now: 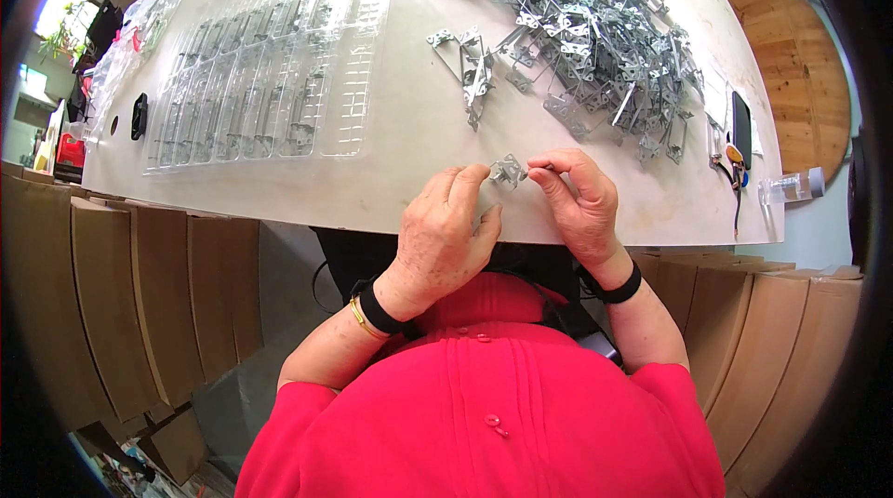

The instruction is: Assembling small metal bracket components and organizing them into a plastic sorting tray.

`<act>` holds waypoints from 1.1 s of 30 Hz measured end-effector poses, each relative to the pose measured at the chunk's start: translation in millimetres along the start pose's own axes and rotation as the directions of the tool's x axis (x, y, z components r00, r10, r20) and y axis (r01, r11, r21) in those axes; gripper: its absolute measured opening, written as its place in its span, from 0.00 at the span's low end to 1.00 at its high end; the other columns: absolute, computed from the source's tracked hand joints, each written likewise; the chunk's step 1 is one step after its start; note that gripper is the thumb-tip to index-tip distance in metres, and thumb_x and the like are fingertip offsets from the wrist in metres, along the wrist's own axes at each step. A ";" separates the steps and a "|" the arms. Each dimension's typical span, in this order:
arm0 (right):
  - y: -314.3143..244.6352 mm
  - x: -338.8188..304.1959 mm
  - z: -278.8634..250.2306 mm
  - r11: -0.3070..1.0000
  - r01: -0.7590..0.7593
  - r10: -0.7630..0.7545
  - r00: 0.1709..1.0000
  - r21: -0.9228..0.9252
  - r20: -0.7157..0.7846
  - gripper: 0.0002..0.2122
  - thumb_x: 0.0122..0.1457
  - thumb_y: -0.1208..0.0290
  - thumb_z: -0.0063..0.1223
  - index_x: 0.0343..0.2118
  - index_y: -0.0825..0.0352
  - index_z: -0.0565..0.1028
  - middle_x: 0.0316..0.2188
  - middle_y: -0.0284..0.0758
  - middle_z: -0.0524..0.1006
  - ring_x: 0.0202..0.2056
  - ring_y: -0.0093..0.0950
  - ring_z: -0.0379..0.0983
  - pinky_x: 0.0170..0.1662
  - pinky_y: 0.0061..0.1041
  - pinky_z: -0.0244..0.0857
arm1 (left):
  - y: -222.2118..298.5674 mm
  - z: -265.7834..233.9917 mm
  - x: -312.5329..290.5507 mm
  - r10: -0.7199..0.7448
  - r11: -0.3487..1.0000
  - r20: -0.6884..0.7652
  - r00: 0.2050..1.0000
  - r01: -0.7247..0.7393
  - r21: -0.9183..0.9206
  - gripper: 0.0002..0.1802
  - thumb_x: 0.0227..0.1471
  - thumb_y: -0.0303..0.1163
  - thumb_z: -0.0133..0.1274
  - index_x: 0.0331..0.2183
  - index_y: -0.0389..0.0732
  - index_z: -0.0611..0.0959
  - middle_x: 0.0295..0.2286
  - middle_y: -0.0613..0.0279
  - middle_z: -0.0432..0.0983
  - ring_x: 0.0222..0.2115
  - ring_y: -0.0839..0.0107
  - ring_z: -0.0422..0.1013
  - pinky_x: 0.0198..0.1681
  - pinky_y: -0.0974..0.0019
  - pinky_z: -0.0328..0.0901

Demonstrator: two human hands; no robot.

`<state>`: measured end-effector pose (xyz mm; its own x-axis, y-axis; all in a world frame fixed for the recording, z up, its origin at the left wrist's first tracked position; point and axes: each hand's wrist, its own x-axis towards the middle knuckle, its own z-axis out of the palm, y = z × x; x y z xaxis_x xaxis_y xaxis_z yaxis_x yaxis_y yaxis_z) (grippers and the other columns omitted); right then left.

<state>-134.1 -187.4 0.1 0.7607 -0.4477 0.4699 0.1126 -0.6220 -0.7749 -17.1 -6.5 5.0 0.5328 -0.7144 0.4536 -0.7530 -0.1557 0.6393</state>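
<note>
Near the table's front edge, both hands meet at a small silver metal bracket point(508, 172). My left hand point(445, 224) is closed on the bracket's left side with its fingertips. On the other side, my right hand point(579, 200) pinches a small dark piece between thumb and forefinger, right beside the bracket; it is too small to name. Ahead of the hands lie a few loose metal brackets with long thin arms point(473, 70). Beyond them and to the right spreads a large tangled heap of the same metal brackets point(595, 33).
Clear plastic trays point(358, 70) with metal parts in their slots lie on the left of the white table point(419, 205). A black object point(139, 117) sits left of them. At the right are a dark phone-like object point(740, 121), cutters point(735, 159) and a clear container point(786, 187). Cardboard boxes point(102, 303) flank me.
</note>
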 end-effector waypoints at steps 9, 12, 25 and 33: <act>-4.4 3.4 1.3 0.994 0.078 -0.077 0.997 -0.080 0.015 0.07 0.62 0.81 0.66 0.43 0.67 0.83 0.36 0.38 0.83 0.36 0.32 0.80 0.41 0.28 0.74 | -0.5 0.1 -1.0 -0.001 1.000 0.001 1.000 0.001 0.001 0.23 0.47 0.23 0.67 0.47 0.34 0.81 0.40 0.47 0.81 0.40 0.48 0.79 0.44 0.53 0.74; -2.7 2.2 1.0 0.997 0.051 -0.050 0.999 -0.064 0.017 0.07 0.62 0.81 0.66 0.42 0.67 0.83 0.35 0.37 0.83 0.36 0.31 0.80 0.41 0.27 0.73 | 0.6 -1.4 -0.3 -0.007 1.000 0.010 1.000 0.007 0.001 0.24 0.47 0.23 0.67 0.48 0.34 0.81 0.40 0.47 0.81 0.39 0.48 0.79 0.44 0.53 0.74; -2.1 1.2 1.3 0.999 0.020 -0.019 0.999 -0.038 0.030 0.07 0.62 0.79 0.67 0.42 0.67 0.83 0.35 0.37 0.83 0.36 0.30 0.80 0.41 0.27 0.73 | -0.2 -0.6 -1.3 0.001 1.000 0.008 1.000 -0.001 -0.002 0.23 0.48 0.24 0.66 0.48 0.35 0.81 0.39 0.47 0.80 0.39 0.48 0.79 0.43 0.52 0.74; -1.6 1.9 2.2 0.998 0.041 -0.040 0.999 -0.042 0.025 0.07 0.61 0.79 0.68 0.42 0.67 0.83 0.35 0.38 0.83 0.36 0.31 0.80 0.41 0.27 0.74 | 0.4 -0.3 -1.4 -0.004 1.000 0.012 1.000 0.004 -0.003 0.23 0.48 0.24 0.67 0.48 0.35 0.81 0.39 0.47 0.81 0.39 0.49 0.79 0.42 0.53 0.74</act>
<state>-131.4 -185.9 1.4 0.7714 -0.4066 0.4895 0.1161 -0.6664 -0.7365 -18.1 -5.4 4.9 0.5314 -0.7219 0.4432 -0.7493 -0.1565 0.6434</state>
